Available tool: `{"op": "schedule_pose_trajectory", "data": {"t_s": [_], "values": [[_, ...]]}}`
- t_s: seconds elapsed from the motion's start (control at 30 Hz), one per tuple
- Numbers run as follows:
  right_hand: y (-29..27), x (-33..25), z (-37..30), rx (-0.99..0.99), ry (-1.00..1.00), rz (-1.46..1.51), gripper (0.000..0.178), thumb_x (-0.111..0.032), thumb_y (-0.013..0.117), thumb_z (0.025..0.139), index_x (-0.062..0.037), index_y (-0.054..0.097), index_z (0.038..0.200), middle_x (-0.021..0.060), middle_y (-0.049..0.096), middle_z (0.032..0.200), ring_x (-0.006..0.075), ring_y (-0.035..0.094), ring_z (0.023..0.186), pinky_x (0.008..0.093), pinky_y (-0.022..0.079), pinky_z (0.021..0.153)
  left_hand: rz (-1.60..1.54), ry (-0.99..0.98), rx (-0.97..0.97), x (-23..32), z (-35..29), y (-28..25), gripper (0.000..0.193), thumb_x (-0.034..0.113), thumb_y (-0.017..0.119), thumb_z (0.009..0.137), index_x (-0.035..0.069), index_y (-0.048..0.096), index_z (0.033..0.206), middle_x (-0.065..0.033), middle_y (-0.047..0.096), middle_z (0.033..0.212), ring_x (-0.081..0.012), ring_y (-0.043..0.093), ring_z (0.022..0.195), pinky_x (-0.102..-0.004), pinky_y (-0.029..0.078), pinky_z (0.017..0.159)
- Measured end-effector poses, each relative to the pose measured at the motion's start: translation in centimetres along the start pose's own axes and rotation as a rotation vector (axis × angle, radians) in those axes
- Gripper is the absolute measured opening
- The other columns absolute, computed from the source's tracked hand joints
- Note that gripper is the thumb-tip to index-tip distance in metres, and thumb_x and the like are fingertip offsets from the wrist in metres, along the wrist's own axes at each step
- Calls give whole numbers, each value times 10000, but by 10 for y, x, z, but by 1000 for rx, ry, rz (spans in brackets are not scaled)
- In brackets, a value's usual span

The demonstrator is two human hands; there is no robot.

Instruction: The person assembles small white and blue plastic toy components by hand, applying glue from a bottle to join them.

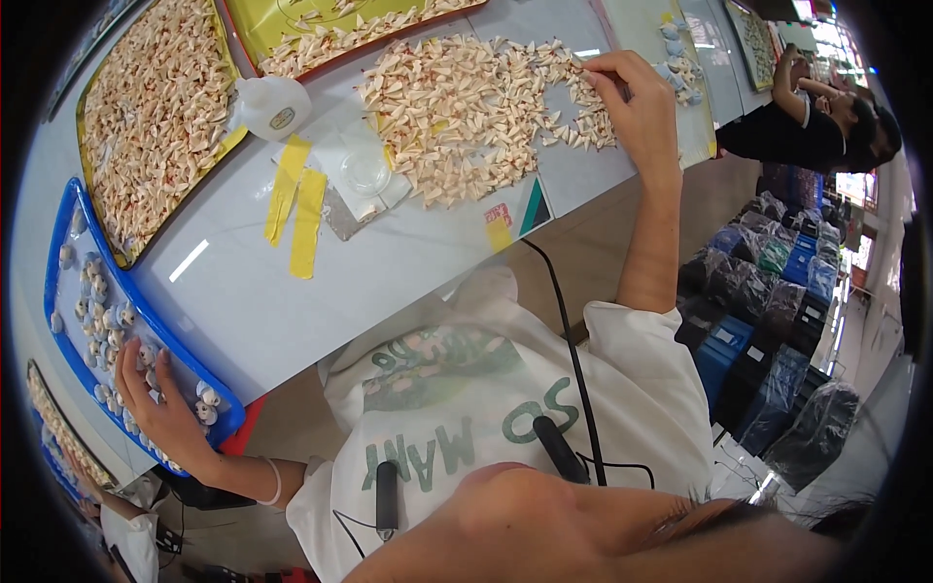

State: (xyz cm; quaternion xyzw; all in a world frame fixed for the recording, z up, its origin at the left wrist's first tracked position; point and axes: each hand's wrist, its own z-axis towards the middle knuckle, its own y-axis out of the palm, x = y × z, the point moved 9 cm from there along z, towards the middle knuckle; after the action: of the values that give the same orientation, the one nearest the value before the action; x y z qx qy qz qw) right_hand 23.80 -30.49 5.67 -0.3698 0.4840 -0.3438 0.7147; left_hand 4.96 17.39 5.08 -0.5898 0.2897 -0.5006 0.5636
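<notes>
My left hand (160,408) reaches into a blue-rimmed tray (180,340) at the left, its fingers apart over small round pale-blue and white pieces (97,291). One of these lies between the forefinger and thumb; no firm grip on it shows. My right hand (637,102) is at the right end of a spread heap of small cream pointed pieces (457,117) on the table. Its thumb and forefinger are pinched together at a small cream pointed piece, partly hidden by the fingertips.
A yellow tray (160,117) of cream pieces stands at the left; another yellow tray (340,44) is behind. Between them lies a white bottle (274,107). Yellow tape strips (306,223) and a clear round dish (365,173) are nearby. Another person (807,117) is at far right.
</notes>
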Motion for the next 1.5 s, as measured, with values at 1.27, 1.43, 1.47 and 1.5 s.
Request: {"op": "schedule_pose_trajectory", "data": {"t_s": [1.27, 1.43, 1.47, 1.5], "values": [[21, -74, -34, 56, -42, 963, 116, 60, 569, 776, 42, 529, 883, 152, 572, 847, 192, 554, 745, 272, 457, 666, -2128, 111, -554, 164, -40, 96, 309, 105, 601, 815, -43, 482, 1058, -174, 541, 1050, -247, 567, 966, -321, 474, 803], [34, -85, -32, -45, 45, 1070, 103, 30, 578, 786, 42, 528, 875, 175, 588, 819, 211, 577, 693, 300, 485, 609, -2122, -110, -605, 162, -38, 103, 312, 76, 633, 785, -48, 488, 1032, -155, 541, 1006, -220, 557, 926, -308, 454, 820], [36, -87, -32, -64, 43, 1104, 118, 19, 591, 781, 42, 526, 877, 167, 587, 798, 207, 576, 673, 298, 488, 591, -2124, -114, -601, 161, -38, 106, 312, 76, 633, 785, -48, 488, 1032, -155, 541, 1006, -220, 557, 926, -308, 454, 820], [38, -89, -31, -82, 41, 1138, 133, 9, 604, 777, 42, 524, 878, 160, 585, 777, 202, 574, 653, 295, 491, 573, -2036, 34, -513, 159, -34, 102, 310, 75, 629, 788, -48, 483, 1032, -158, 537, 1017, -211, 553, 917, -306, 453, 816]]}}
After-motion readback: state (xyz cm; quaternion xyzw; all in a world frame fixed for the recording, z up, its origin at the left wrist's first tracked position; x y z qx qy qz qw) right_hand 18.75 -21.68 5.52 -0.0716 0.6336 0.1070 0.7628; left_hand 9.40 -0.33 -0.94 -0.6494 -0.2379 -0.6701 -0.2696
